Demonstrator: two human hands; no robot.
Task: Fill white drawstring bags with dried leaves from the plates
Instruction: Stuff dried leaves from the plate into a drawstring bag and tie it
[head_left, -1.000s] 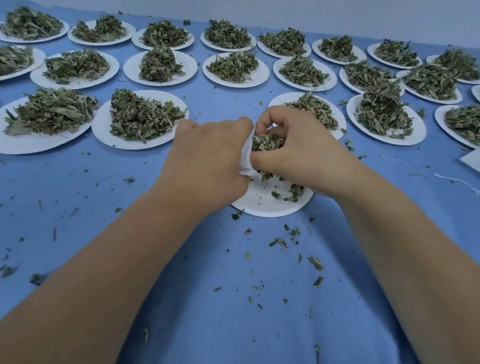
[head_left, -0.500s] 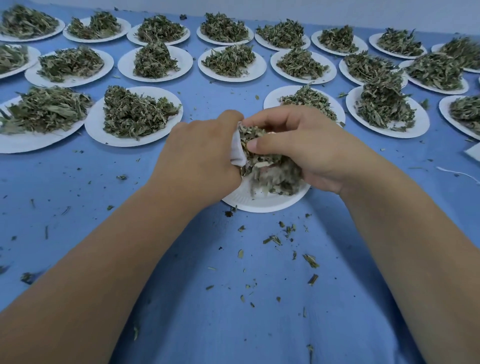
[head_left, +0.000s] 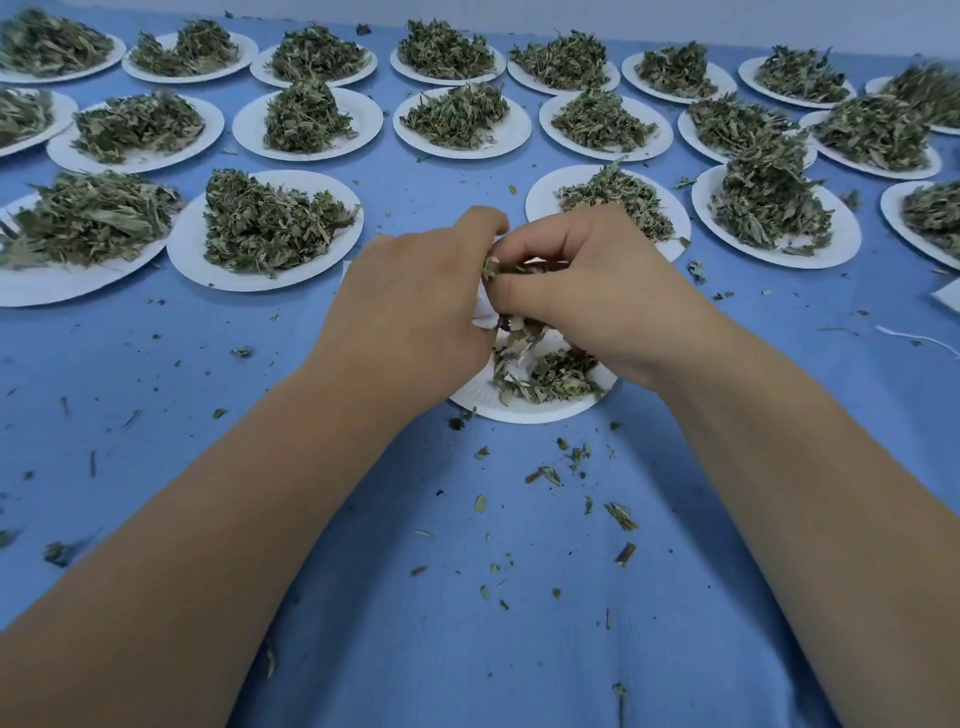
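Observation:
My left hand (head_left: 410, 306) grips a white drawstring bag (head_left: 484, 315), of which only a small white patch shows between my two hands. My right hand (head_left: 592, 296) pinches a clump of dried leaves (head_left: 511, 267) at the bag's mouth. Both hands hover over a white paper plate (head_left: 524, 410) that holds a small remnant of loose leaves (head_left: 550, 376). Most of the bag is hidden behind my left hand.
Several white plates heaped with dried leaves fill the blue cloth behind, the nearest being one plate (head_left: 265, 228) at left and another plate (head_left: 608, 208) just beyond my hands. Leaf crumbs litter the cloth. A white string (head_left: 914, 340) lies at the right edge.
My right hand has pushed its leaves in at the bag's mouth, and more leaves now lie on the plate below. Both hands stay over the same plate.

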